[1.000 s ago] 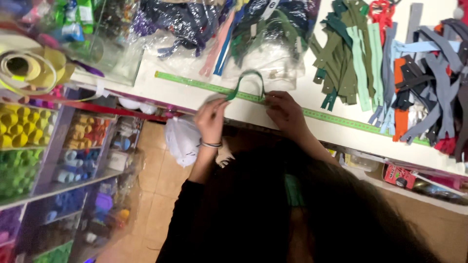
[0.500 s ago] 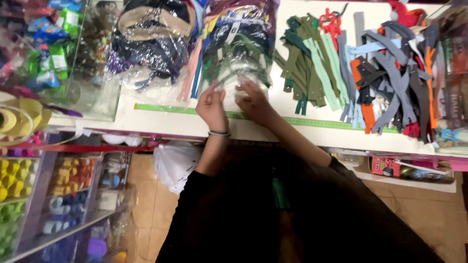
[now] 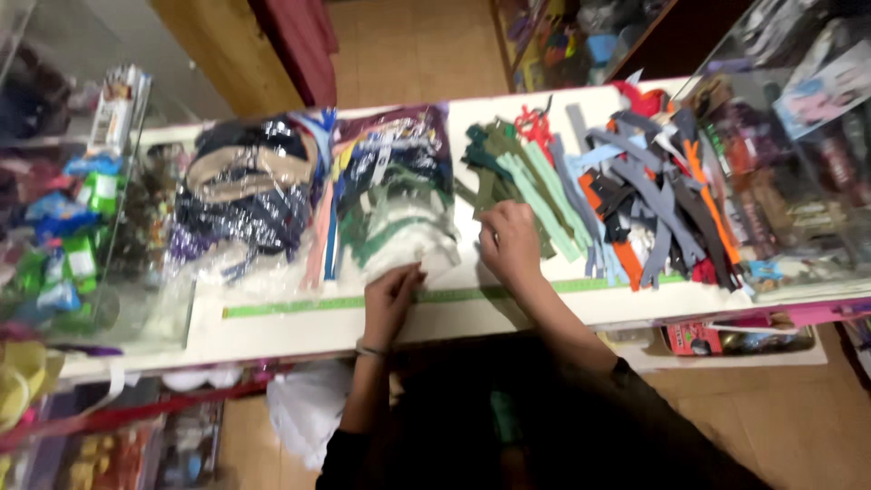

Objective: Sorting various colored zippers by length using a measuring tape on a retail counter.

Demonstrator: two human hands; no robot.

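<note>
While we lean over the white bench (image 3: 299,331), clear bags of dark and green zippers (image 3: 318,191) lie across its left half and a loose pile of grey, orange and green zippers (image 3: 626,195) across its right. Along the front edge runs a green measuring tape (image 3: 290,306). Our right hand (image 3: 510,240) curls on the green zippers; whether it grips one, we cannot tell. Our left hand (image 3: 392,295) pinches a clear bag's edge (image 3: 434,259) beside the tape.

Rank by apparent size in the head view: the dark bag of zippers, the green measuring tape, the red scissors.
1. Dark bag of zippers, the largest in area.
2. Green measuring tape, longer than the bag is wide but very thin.
3. Red scissors, clearly smallest.
</note>
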